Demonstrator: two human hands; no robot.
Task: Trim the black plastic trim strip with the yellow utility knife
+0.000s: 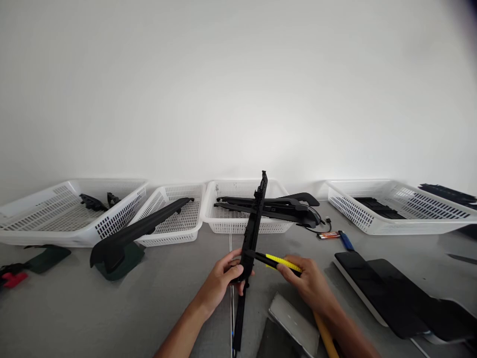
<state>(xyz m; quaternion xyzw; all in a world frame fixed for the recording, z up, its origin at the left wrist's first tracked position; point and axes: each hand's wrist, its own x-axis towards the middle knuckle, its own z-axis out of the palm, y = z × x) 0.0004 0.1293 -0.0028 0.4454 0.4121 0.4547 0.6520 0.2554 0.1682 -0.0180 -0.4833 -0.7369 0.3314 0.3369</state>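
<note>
My left hand is closed around the lower end of a long black plastic trim part. The part is held tilted upright above the grey table, its narrow top reaching over the middle basket. In my right hand is a slim tool with a yellow ribbed grip and black body. It points left, and its black end meets or overlaps the trim part just above my left fingers; against the dark plastic its exact tip cannot be made out. A long black strip lies below my left hand.
White baskets line the wall, several holding black parts. One black trim piece leans across the second basket. At right are black flat panels, a blue-handled tool and a cable. A yellow-orange handle lies under my right forearm.
</note>
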